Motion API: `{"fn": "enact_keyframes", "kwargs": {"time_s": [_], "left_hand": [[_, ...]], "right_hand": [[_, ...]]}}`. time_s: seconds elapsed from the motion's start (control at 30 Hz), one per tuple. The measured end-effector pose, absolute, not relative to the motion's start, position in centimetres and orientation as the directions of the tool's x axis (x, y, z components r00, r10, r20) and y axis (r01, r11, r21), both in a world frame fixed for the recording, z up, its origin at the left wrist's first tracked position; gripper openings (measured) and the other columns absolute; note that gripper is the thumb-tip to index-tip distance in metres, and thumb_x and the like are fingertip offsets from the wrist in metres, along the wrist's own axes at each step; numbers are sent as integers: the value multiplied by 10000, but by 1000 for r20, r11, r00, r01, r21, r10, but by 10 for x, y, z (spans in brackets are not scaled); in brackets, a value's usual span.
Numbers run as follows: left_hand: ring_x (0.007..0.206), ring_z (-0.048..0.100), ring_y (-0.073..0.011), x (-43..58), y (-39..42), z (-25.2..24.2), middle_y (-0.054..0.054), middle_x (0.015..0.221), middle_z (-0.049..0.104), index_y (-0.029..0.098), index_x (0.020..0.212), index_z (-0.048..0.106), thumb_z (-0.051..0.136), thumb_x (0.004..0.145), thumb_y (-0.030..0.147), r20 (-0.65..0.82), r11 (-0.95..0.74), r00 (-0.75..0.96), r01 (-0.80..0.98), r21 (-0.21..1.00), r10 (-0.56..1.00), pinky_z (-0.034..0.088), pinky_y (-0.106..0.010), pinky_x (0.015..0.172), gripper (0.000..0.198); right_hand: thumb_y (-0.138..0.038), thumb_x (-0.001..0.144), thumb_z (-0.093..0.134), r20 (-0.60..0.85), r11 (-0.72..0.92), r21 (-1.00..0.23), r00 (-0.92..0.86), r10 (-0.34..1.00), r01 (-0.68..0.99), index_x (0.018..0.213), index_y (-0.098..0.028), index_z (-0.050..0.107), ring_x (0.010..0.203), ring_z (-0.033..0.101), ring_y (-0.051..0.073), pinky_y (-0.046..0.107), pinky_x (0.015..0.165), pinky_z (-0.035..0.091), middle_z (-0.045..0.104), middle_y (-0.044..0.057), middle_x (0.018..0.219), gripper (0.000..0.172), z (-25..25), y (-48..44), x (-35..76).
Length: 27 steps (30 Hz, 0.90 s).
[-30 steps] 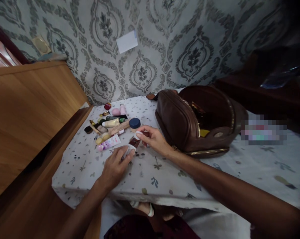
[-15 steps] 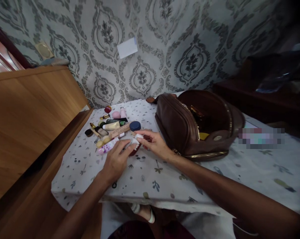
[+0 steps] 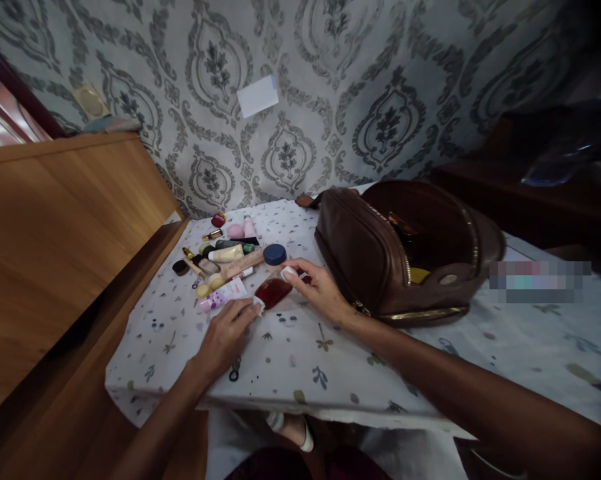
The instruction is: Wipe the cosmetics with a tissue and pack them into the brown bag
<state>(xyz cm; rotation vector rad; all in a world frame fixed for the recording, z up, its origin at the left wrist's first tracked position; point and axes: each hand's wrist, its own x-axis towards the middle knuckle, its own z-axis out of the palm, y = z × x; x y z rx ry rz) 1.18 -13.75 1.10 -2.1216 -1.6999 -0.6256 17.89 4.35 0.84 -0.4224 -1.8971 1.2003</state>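
Note:
On the patterned cloth, a dark red glossy item (image 3: 273, 292) lies between my two hands; its kind is unclear. My left hand (image 3: 228, 327) is at its near left end, fingers pressed on a small white crumpled piece (image 3: 258, 304). From the right, my right hand (image 3: 316, 290) pinches a small rounded white piece (image 3: 289, 273) at the item's other end. Whether either white piece is joined to the red item, I cannot tell. A pink and white tube (image 3: 223, 295) lies just beyond my left fingers. Above my right fingertips is a jar with a blue lid (image 3: 275, 254).
Several cosmetics lie at the left, among them a cream tube (image 3: 226, 254), a pink sponge (image 3: 235, 231) and a round black lid (image 3: 180, 267). An unzipped brown bag (image 3: 365, 247) stands to the right. A wooden cabinet (image 3: 75, 220) borders the table's left side.
My hands have moved apart, the left one toward the lower left. The white material that covered the dark red item is now split between them, and more of the item shows.

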Motion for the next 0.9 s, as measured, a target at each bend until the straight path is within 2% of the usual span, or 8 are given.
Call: {"fn": "enact_keyframes", "kwargs": {"time_s": [0.2, 0.37, 0.53, 0.63, 0.73, 0.83, 0.9], "left_hand": [[1063, 639, -190, 21, -124, 32, -98, 1133, 662, 203, 1159, 653, 433, 935, 62, 648, -266, 85, 946, 185, 757, 552, -335, 909, 344], [1094, 614, -202, 38, -102, 46, -108, 1158, 648, 188, 1154, 643, 423, 950, 73, 691, -340, 143, 927, 157, 709, 535, -366, 935, 321], [1031, 630, -217, 38, -105, 25, -116, 1113, 670, 165, 1136, 644, 423, 948, 72, 642, -315, 159, 939, 135, 750, 561, -371, 877, 305], [1036, 641, -215, 31, -117, 14, -113, 1126, 674, 179, 1160, 639, 430, 936, 59, 581, -296, 147, 940, 170, 801, 567, -366, 877, 330], [1038, 648, -194, 26, -125, 15, -102, 1120, 673, 195, 1152, 643, 439, 931, 49, 555, -312, 133, 919, 242, 821, 562, -333, 888, 334], [1057, 636, -185, 32, -122, 29, -100, 1129, 657, 208, 1168, 634, 427, 944, 55, 589, -328, 109, 903, 279, 801, 551, -322, 897, 340], [1088, 616, -190, 41, -115, 41, -107, 1155, 638, 204, 1189, 622, 422, 948, 58, 637, -347, 115, 904, 251, 762, 540, -333, 913, 346]], "right_hand": [[-421, 900, 535, 496, 567, -820, -590, 637, -77, 938, -175, 658, 736, 572, 180, 282, 641, 439, 659, 45, 832, 278, 24, 38, 181], [-428, 885, 564, 512, 631, -774, -637, 576, -51, 830, -189, 660, 664, 522, 161, 282, 633, 411, 626, 27, 738, 264, 37, 35, 174], [-491, 885, 539, 438, 479, -868, -656, 615, -131, 842, -174, 650, 628, 502, 147, 268, 589, 405, 597, 14, 721, 338, 26, 43, 171], [-500, 876, 550, 432, 415, -891, -632, 644, -187, 888, -175, 661, 718, 544, 164, 270, 630, 428, 632, 33, 818, 344, 19, 46, 174], [-516, 866, 568, 373, 318, -924, -681, 630, -213, 993, -174, 678, 695, 544, 157, 259, 587, 426, 634, 30, 827, 382, 19, 44, 177], [-538, 848, 596, 325, 228, -945, -721, 612, -233, 1043, -167, 675, 629, 522, 137, 250, 541, 418, 621, 21, 803, 427, 21, 41, 178], [-547, 820, 634, 302, 175, -953, -730, 613, -248, 1032, -170, 668, 571, 494, 122, 245, 511, 409, 593, 0, 738, 434, 22, 39, 178]]}}
